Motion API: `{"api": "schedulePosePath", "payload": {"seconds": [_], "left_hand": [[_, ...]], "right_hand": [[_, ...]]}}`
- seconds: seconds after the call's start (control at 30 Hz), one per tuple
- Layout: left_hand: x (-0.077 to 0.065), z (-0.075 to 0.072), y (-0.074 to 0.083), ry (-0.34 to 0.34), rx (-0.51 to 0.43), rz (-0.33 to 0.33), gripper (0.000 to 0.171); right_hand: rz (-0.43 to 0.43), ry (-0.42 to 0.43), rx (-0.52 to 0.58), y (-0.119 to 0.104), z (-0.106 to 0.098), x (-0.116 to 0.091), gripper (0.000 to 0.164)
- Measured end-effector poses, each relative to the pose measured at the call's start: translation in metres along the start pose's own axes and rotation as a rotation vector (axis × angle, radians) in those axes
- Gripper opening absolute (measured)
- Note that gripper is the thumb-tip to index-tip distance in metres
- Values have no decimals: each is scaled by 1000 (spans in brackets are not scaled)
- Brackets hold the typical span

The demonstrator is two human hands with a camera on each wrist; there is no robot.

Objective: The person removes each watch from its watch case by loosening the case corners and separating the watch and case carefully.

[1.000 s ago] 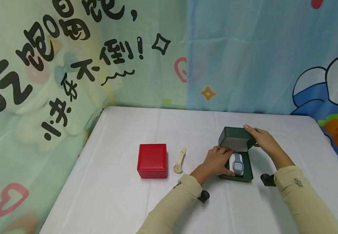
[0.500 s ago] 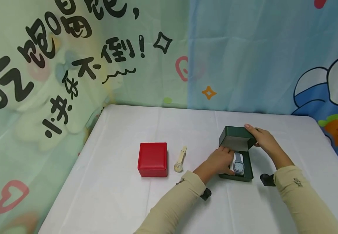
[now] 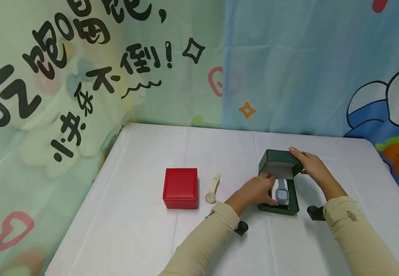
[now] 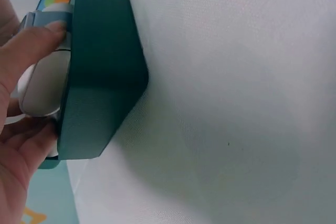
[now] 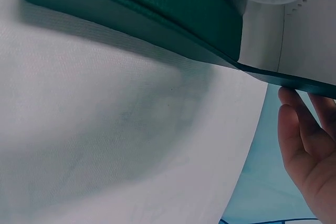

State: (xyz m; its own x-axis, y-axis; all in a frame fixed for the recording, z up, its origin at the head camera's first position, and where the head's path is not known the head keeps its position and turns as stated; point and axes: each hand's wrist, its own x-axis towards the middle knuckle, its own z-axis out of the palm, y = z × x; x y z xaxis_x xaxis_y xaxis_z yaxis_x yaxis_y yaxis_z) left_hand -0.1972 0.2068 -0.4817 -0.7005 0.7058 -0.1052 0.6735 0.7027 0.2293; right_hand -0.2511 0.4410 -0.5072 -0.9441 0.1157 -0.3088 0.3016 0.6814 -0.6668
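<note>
The green watch box (image 3: 279, 209) stands with its lid raised on the right of the table. A watch (image 3: 282, 194) with a grey-blue strap and a squarish face is wrapped round a white cushion (image 4: 47, 85), which sticks up past the box wall. My left hand (image 3: 259, 189) grips the watch and cushion from the left. In the left wrist view its thumb (image 4: 50, 32) lies on the strap, with the other fingers round the cushion's end. With thumb on top and fingertips at the side edge, my right hand (image 3: 311, 163) holds the lid (image 3: 278, 156).
A closed red box (image 3: 180, 188) sits left of centre on the white-covered table (image 3: 130, 230). Beside it lies a cream-strapped watch (image 3: 211, 193) with a round face. Printed cloths (image 3: 282, 69) hang behind the table's far edge and along its left side.
My left hand has closed in round the watch and cushion, its thumb and fingers drawing tighter, and the watch has shifted up slightly. The right hand stays on the lid.
</note>
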Motion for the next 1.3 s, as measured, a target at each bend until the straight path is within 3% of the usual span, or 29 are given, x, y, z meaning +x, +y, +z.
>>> {"api": "schedulePosePath", "payload": {"seconds": [0.07,0.13,0.2,0.33,0.43,0.5,0.67,0.73,0.8,0.9,0.97,1.03,1.1,1.2,1.3], "left_hand": [[-2,0,-3,-6,-42,3,75],[-5,-1,-6,-9,-88,5,73],[-7,-2,-9,-7,-135,12,72],[-12,-6,-12,-5,-204,41,73],[-16,-10,-13,3,-238,66,75],[-19,-12,-13,10,-258,74,76],[-30,-16,-11,7,-308,74,80],[-34,-17,-10,6,-313,80,81],[-36,-17,-10,9,-311,92,81],[-38,-18,-11,20,-306,112,81],[-40,-19,-13,28,-299,124,82],[-42,-20,-15,35,-296,136,83],[-45,-21,-16,42,-295,152,83],[-49,-23,-19,50,-292,171,82],[-52,-26,-21,59,-288,179,84]], "right_hand": [[-4,21,-15,20,6,20,102],[-15,11,-10,23,7,24,104],[-16,3,-18,8,6,10,102],[1,-44,-21,-52,-3,-45,94],[-18,-14,-29,-62,-7,-58,90],[-29,58,-24,-39,-6,-42,88],[-77,253,27,46,-3,16,77],[-104,324,50,59,-3,17,69],[-110,394,75,41,-1,-8,65],[-206,505,70,-16,6,-69,60],[-293,526,11,-55,14,-106,60],[-411,476,-57,-72,23,-128,62],[-501,371,-109,-77,30,-141,70],[-628,227,-115,-74,39,-152,88],[-719,181,-136,-73,48,-156,104]]}}
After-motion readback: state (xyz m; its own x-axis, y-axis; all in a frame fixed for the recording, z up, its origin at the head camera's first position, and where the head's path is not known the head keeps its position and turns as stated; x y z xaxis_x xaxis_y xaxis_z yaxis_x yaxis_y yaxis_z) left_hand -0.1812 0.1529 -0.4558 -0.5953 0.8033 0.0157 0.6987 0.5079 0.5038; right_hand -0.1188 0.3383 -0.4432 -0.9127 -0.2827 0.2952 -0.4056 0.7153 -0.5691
